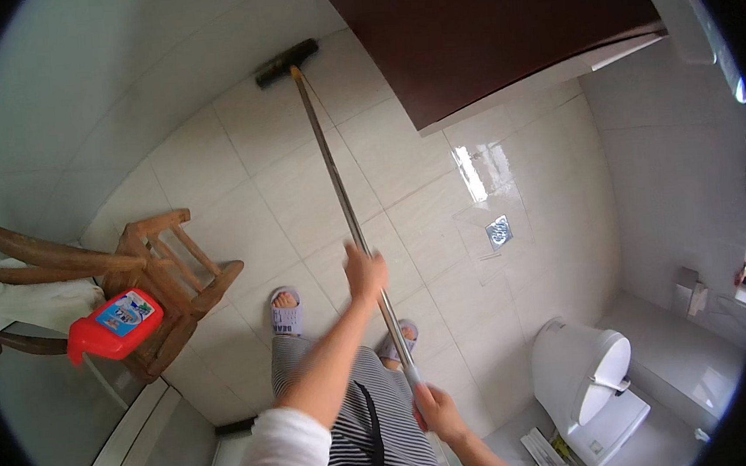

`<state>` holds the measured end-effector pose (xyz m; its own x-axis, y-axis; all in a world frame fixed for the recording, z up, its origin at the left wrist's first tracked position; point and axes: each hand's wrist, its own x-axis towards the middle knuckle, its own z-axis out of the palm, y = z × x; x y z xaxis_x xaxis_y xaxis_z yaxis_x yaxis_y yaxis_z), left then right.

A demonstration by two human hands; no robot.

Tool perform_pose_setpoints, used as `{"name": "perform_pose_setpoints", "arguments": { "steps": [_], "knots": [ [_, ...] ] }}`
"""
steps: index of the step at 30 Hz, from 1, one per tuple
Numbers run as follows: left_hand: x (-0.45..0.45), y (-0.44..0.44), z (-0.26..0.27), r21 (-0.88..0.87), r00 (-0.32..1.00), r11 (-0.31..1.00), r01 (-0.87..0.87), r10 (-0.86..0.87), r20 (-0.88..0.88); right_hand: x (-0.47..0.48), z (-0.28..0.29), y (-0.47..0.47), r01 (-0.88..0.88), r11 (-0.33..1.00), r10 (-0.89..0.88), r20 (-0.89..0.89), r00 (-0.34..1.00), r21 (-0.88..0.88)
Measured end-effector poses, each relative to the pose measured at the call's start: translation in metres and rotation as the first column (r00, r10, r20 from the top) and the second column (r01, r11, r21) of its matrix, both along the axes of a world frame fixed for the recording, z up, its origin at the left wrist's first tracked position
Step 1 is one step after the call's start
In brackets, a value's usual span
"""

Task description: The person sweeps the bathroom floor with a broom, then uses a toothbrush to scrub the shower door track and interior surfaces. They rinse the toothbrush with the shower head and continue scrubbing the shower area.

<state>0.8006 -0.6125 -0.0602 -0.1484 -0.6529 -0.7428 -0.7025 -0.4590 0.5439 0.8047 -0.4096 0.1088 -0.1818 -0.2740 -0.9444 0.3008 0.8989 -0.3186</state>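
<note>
A long metal pole [337,180] runs from low in the view up to a dark, wide brush or mop head [286,63]. That head rests on the tiled floor near the wall at the top. My left hand [367,271] grips the pole around its middle, a little blurred. Lower down, my right hand [438,412] is closed around the grey grip at the pole's near end.
At left, a wooden chair [172,268] carries a red bottle [114,325] and a white cloth [36,289]. A dark red cabinet [488,27] stands at upper right. A floor drain [499,233] lies right of the pole, and a white toilet [578,374] is at lower right.
</note>
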Motion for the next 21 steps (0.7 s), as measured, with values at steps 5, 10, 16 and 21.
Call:
{"name": "perform_pose_setpoints", "arguments": {
  "steps": [5, 10, 16, 21],
  "knots": [
    [0.013, 0.144, 0.005, -0.009, 0.983, 0.989, 0.149, -0.147, 0.112, 0.022, 0.019, 0.12, 0.087, 0.981, -0.108, 0.115, 0.988, 0.174],
    [0.034, 0.221, 0.078, 0.19, 0.971, 0.953, 0.237, -0.239, -0.013, 0.057, 0.114, 0.16, 0.046, 0.855, -0.122, 0.114, 0.986, 0.517],
    [-0.105, -0.052, 0.005, 0.039, 0.989, 0.988, 0.15, -0.15, -0.008, -0.034, -0.014, -0.063, 0.344, 0.936, -0.334, 0.112, 0.936, -0.08],
    [-0.051, 0.078, -0.004, 0.049, 0.983, 0.982, 0.182, -0.182, -0.007, -0.001, -0.015, 0.066, 0.225, 0.966, -0.235, 0.068, 0.97, 0.13]
  ]
}}
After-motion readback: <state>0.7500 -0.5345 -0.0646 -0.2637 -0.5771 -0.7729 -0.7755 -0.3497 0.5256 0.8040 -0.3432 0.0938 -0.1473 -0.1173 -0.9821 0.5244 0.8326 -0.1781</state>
